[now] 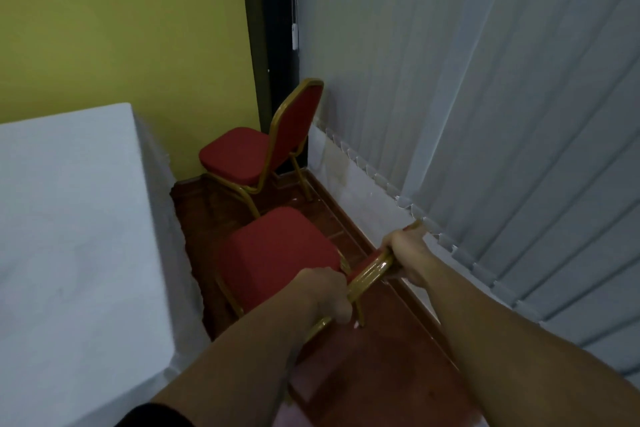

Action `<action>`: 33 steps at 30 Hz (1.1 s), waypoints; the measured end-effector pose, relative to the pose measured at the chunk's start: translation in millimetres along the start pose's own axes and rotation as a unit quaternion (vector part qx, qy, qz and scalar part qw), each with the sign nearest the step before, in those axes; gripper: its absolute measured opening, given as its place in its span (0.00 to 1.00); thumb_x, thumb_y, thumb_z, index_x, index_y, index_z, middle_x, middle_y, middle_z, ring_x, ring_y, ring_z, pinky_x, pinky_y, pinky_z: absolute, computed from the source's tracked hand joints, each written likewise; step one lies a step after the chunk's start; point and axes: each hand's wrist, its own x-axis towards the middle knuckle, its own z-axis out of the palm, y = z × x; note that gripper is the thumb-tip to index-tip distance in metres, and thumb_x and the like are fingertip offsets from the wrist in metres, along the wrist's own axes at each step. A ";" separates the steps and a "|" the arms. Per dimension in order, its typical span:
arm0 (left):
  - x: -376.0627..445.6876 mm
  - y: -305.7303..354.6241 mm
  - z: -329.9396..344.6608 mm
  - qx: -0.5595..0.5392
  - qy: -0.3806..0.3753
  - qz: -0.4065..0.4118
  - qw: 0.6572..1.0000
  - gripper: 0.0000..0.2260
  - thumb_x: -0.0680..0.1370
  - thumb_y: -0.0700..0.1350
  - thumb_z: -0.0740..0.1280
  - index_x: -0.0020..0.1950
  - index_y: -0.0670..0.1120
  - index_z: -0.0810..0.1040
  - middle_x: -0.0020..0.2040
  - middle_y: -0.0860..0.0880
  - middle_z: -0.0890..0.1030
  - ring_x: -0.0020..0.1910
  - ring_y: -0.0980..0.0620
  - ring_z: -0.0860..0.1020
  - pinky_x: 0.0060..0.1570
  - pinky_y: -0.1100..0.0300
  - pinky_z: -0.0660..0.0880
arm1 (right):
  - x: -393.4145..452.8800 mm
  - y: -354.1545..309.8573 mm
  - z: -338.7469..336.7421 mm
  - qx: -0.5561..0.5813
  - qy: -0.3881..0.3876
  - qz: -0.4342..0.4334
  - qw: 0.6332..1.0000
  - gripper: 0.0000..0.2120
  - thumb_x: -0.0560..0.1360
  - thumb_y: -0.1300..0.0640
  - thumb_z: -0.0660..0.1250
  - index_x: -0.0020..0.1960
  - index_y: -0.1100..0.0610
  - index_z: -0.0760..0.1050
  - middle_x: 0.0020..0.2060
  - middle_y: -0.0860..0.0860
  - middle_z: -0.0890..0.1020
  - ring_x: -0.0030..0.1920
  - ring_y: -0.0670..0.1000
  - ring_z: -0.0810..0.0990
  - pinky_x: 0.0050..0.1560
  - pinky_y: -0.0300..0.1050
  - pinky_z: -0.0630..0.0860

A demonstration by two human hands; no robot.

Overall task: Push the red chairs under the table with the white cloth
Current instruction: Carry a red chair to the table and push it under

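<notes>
A near red chair point(277, 253) with a gold frame stands just right of the table with the white cloth point(69, 236), its seat facing the cloth. My left hand point(329, 295) grips the left end of its backrest top and my right hand point(407, 250) grips the right end. A second red chair point(239, 156) stands farther back in the corner, apart from the table, its back toward the blinds.
Grey vertical blinds point(502, 114) hang along the right, close to my right hand. A yellow wall point(121, 28) closes the far side. A narrow strip of dark red floor point(374, 374) runs between the cloth and the blinds.
</notes>
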 end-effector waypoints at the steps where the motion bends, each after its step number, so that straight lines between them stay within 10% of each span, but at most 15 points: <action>1: 3.2 5.7 -4.1 -0.007 -0.004 -0.012 1.000 0.18 0.76 0.50 0.68 0.60 0.40 0.79 0.57 0.41 0.82 0.57 0.42 0.81 0.48 0.55 0.76 | 7.0 -4.6 -3.3 -0.008 -0.014 -0.006 1.000 0.43 0.70 0.69 0.63 0.81 0.56 0.49 0.43 0.61 0.78 0.31 0.57 0.83 0.30 0.56 0.84; 12: 36.1 -0.5 9.9 -0.117 0.065 -0.093 0.987 0.22 0.73 0.52 0.69 0.65 0.44 0.75 0.60 0.43 0.79 0.57 0.42 0.79 0.58 0.49 0.79 | 58.8 -2.0 7.9 0.034 0.016 -0.020 0.999 0.35 0.71 0.62 0.71 0.74 0.62 0.61 0.51 0.57 0.81 0.46 0.57 0.82 0.45 0.51 0.79; 15: 42.6 -5.1 16.3 -0.137 0.054 -0.111 0.983 0.24 0.70 0.48 0.68 0.65 0.47 0.75 0.60 0.44 0.79 0.57 0.43 0.80 0.58 0.48 0.79 | 50.0 12.2 23.8 0.091 -0.034 0.002 0.995 0.55 0.62 0.58 0.80 0.81 0.52 0.54 0.63 0.56 0.79 0.61 0.62 0.80 0.66 0.65 0.75; 17: 45.7 -5.1 13.3 -0.143 0.036 -0.108 0.983 0.25 0.69 0.47 0.67 0.66 0.47 0.75 0.60 0.44 0.79 0.57 0.43 0.80 0.58 0.47 0.79 | 50.3 12.2 24.5 0.091 -0.059 0.018 0.994 0.59 0.51 0.55 0.79 0.78 0.47 0.55 0.58 0.59 0.82 0.55 0.63 0.83 0.59 0.72 0.77; 22: 49.8 -3.9 11.2 -0.149 0.046 -0.110 0.982 0.21 0.74 0.47 0.66 0.66 0.44 0.75 0.63 0.43 0.78 0.60 0.42 0.79 0.59 0.50 0.77 | 54.7 -1.2 13.2 0.093 -0.083 0.022 0.992 0.36 0.71 0.70 0.66 0.74 0.55 0.57 0.31 0.56 0.76 0.27 0.53 0.80 0.28 0.49 0.80; 33: 60.4 15.1 -4.6 -0.260 0.066 -0.172 0.948 0.21 0.76 0.48 0.67 0.68 0.43 0.72 0.64 0.41 0.76 0.61 0.41 0.78 0.61 0.49 0.77 | 94.5 -30.4 20.5 0.047 -0.208 -0.022 0.977 0.29 0.65 0.62 0.69 0.63 0.54 0.63 0.31 0.56 0.73 0.25 0.53 0.79 0.28 0.53 0.81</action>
